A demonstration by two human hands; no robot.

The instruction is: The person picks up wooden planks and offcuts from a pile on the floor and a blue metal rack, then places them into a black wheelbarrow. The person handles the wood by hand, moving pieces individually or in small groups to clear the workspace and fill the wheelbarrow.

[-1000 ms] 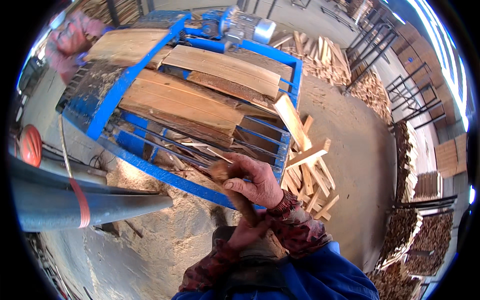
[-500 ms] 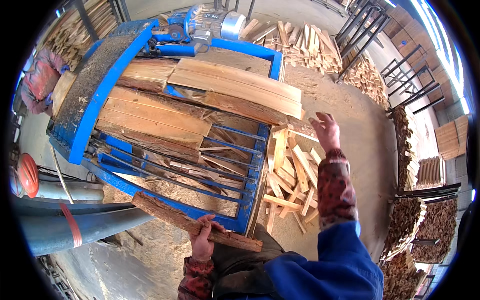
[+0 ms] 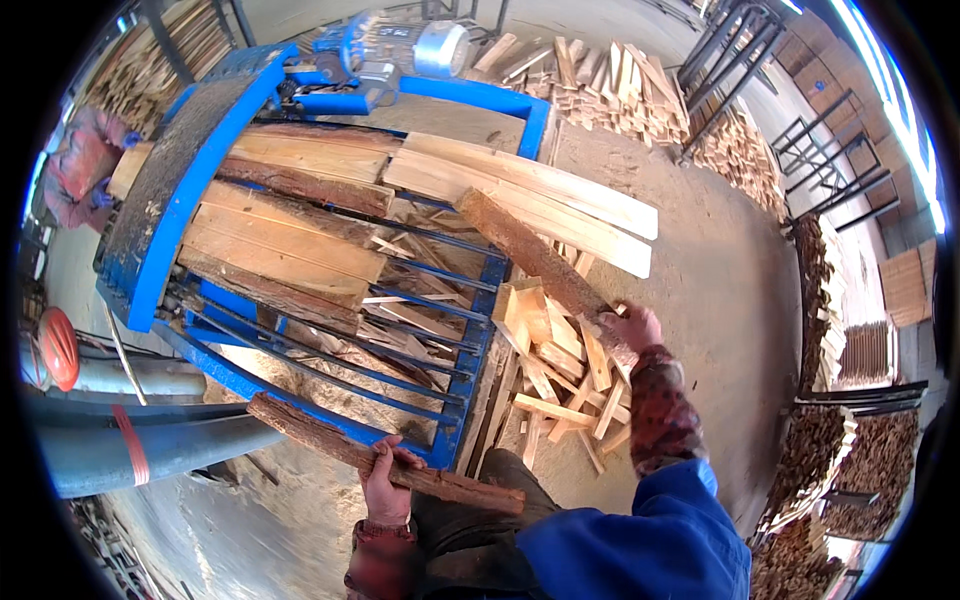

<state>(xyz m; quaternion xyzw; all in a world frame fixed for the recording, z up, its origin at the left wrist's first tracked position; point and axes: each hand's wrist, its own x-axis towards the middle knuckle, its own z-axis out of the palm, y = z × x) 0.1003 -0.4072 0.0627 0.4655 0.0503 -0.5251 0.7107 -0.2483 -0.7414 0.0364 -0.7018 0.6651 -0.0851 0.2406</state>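
Note:
My left hand [image 3: 388, 482] is closed round a long bark-covered strip of wood [image 3: 330, 440], thumb on top, just off the near edge of the blue machine frame [image 3: 452, 425]. At the right, my right hand [image 3: 634, 330] grips the near end of a second bark-edged slab [image 3: 535, 255], which slants from the rack bars down over the offcut pile. Beyond that slab, two pale sawn boards [image 3: 530, 195] jut past the frame's end. More sawn boards with bark edges [image 3: 285, 245] lie on the machine's bars.
Short offcuts [image 3: 575, 370] are heaped on the floor beside the frame. An electric motor [image 3: 400, 48] sits on the far side. Another person [image 3: 85, 165] stands at the machine's left end. Blue-grey pipes [image 3: 180, 440] run at the left; stacked wood [image 3: 820, 460] lines the right.
My right hand has come down and toward me and taken hold of the bark-edged slab, swinging its near end off the boards. The pale boards have slid right. My left hand keeps its strip.

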